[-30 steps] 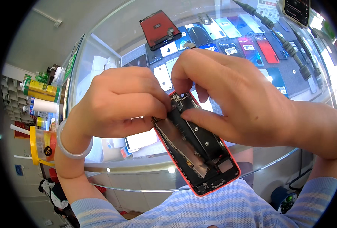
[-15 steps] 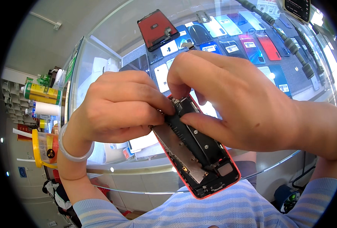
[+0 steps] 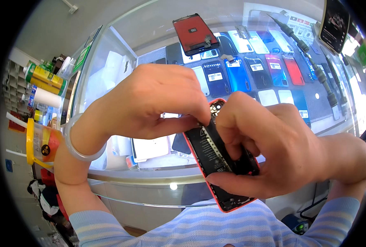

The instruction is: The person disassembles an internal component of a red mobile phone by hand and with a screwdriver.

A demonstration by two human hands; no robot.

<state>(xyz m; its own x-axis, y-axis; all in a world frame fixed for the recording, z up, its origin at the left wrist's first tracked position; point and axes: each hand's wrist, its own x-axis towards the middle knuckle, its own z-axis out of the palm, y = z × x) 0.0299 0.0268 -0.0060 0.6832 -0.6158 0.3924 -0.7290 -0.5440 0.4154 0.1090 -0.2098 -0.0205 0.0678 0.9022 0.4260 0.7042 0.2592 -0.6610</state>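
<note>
An opened smartphone with a red rim lies tilted below my hands, its inside facing up. A flat black battery with printed lines fills its left side, and a narrow metallic strip runs along the battery's right edge. My left hand is closed, thumb and forefinger pinching at the battery's upper end. Over the phone's right half my right hand is curled, its thumb across the lower left rim and its bent fingertips inside the casing. Those fingers hide much of the phone's right side.
Beneath is a glass display counter holding several phones and back covers. A red-backed screen part lies on the glass ahead. A dark jointed stand and an upright lit phone are at right. A yellow-rimmed cup stands left.
My left fingers have shifted right onto the battery's upper end. My right hand has moved down along the phone. The battery now lies face up on the left, where bare metal showed.
</note>
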